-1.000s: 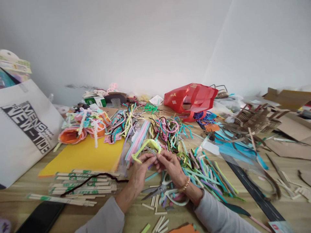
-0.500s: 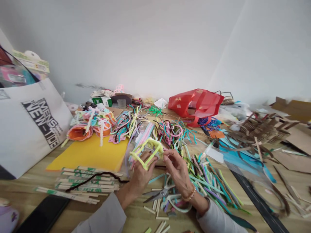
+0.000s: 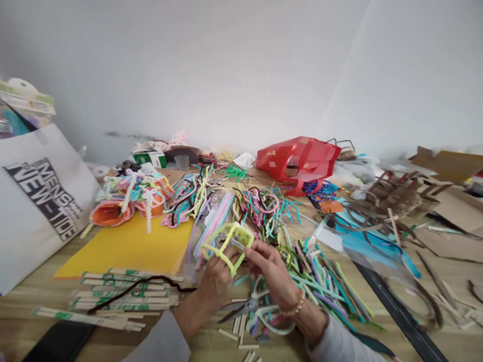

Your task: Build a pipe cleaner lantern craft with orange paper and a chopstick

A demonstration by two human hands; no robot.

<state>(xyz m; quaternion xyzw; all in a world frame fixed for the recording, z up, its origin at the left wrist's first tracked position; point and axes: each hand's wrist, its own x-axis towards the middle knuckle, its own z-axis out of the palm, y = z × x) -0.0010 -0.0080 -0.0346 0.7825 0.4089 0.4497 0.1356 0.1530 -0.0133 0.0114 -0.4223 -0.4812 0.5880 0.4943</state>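
Note:
Both my hands are raised a little above a cluttered wooden table. My left hand (image 3: 218, 278) is closed on the lower part of a yellow-green pipe-cleaner frame (image 3: 225, 240), bent into a loose boxy shape. My right hand (image 3: 268, 268) pinches the frame's right side with thumb and fingers; a bead bracelet sits on that wrist. Just below the hands lie scissors (image 3: 252, 305) with pale handles, among short cut wooden sticks.
Piles of coloured pipe cleaners (image 3: 260, 206) spread behind and right of my hands. A yellow sheet (image 3: 128, 249), wrapped chopsticks (image 3: 121, 296), a white tote bag (image 3: 33, 196), a red bag (image 3: 298, 158) and cardboard scraps (image 3: 407, 193) surround them. A dark phone (image 3: 56, 343) lies front left.
The yellow-green frame has been turned and lifted slightly in my hands, and my fingers have shifted along it. The camera view has swayed a little left and right.

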